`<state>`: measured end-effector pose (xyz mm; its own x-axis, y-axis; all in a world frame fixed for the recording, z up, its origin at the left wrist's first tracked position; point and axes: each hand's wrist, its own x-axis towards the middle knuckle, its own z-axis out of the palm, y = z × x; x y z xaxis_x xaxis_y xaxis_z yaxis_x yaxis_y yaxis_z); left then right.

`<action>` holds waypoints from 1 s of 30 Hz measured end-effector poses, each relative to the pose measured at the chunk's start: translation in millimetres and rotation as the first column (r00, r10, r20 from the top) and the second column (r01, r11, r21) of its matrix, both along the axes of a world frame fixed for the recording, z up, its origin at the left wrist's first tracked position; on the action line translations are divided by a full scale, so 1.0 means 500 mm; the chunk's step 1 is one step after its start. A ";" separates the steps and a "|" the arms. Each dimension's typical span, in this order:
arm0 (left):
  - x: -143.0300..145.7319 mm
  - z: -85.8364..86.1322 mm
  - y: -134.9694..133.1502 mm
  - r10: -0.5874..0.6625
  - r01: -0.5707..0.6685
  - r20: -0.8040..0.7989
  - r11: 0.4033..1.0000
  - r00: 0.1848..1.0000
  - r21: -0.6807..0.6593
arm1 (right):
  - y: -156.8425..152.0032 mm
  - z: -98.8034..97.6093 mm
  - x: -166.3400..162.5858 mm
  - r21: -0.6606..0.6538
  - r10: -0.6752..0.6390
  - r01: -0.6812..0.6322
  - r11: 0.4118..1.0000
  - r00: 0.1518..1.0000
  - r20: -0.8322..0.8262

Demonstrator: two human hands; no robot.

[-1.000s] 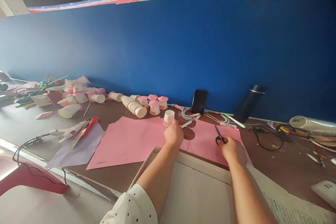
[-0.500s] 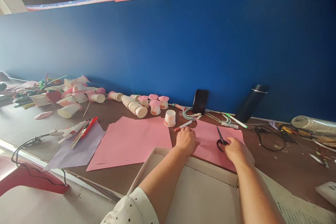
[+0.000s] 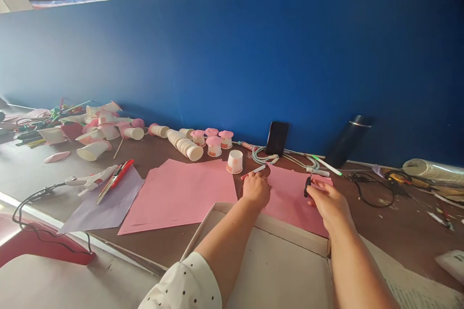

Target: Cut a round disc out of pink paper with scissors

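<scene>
My right hand (image 3: 328, 198) grips black scissors (image 3: 307, 187) by the handles, above the right part of a pink paper sheet (image 3: 286, 198). The blades are mostly hidden from this angle. With curled fingers, my left hand (image 3: 256, 189) is closed at the left edge of that same sheet; its fingertips are hidden. A red and white marker (image 3: 254, 172) lies just beyond the left knuckles. Behind it stands an upturned white paper cup (image 3: 235, 161) with a reddish drawing on it.
A shallow cardboard box (image 3: 282, 270) sits under my forearms. More pink sheets (image 3: 181, 198) lie to the left, beside a box cutter (image 3: 115, 181) and a glue gun (image 3: 92, 179). Several pink-topped cups (image 3: 213, 146), a phone (image 3: 277, 138) and a dark bottle (image 3: 348, 141) line the blue partition (image 3: 232, 58).
My right hand has lifted the scissors off the pink sheet and turned them. The sheet has shifted slightly left along with my left hand.
</scene>
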<state>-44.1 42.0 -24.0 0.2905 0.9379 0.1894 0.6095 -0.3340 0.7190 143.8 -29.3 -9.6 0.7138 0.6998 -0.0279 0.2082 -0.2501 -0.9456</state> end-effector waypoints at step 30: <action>0.011 0.000 0.013 -0.003 -0.039 -0.327 0.992 0.945 -0.122 | -0.006 0.035 -0.051 0.290 0.024 0.050 0.956 0.969 -0.246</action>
